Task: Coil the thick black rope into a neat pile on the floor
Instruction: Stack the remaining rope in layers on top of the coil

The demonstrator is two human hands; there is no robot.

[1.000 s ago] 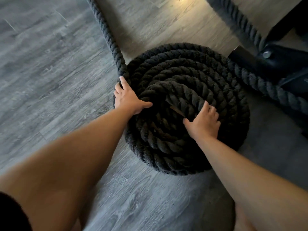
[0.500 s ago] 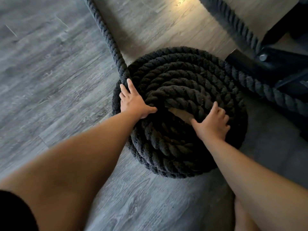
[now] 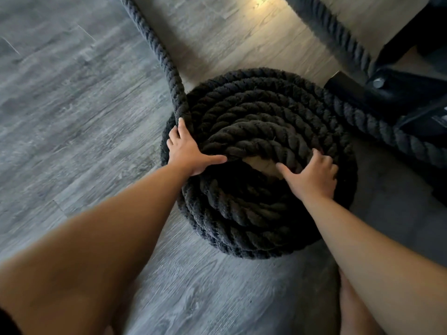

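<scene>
Nearest: 2 bare forearms reach away from the camera onto the rope coil (image 3: pixel 261 213), which sits on the grey plank floor (image 3: pixel 72 117) right in front of the person. It has several stacked turns and is roughly round.

The left hand (image 3: pixel 189 152) is flat and released on the coil's left rim. Its fingers are straight and its thumb is splayed toward the centre, so it is pressing, not grasping.

The right hand (image 3: pixel 313 176) lies on the topmost inner turn at centre-right. Its fingers are bent over the far side of that turn and its thumb is out along the near edge. Cannot tell whether it is clamping or just pressing.

There is a pale patch (image 3: pixel 260 165) in the coil's centre hole, between the thumbs. Cannot tell what it is.

Key relation: the free length (image 3: pixel 154 48) leaves the coil exactly at the left fingertips and runs away from the person, long axis near-to-far and leaning left, out of the top of the frame. The left hand touches it and the right hand is well apart from it, across the coil.

Judgement: the task is far along but not done. The next turn has to come from that far-left side, so the left hand is the one placed to feed it.

Farther right: a second rope run (image 3: pixel 391 134) passes just beside the coil under a black metal frame (image 3: pixel 399 93) with 1 bolt (image 3: pixel 377 82).

No brands, labels or writing are readable.
</scene>
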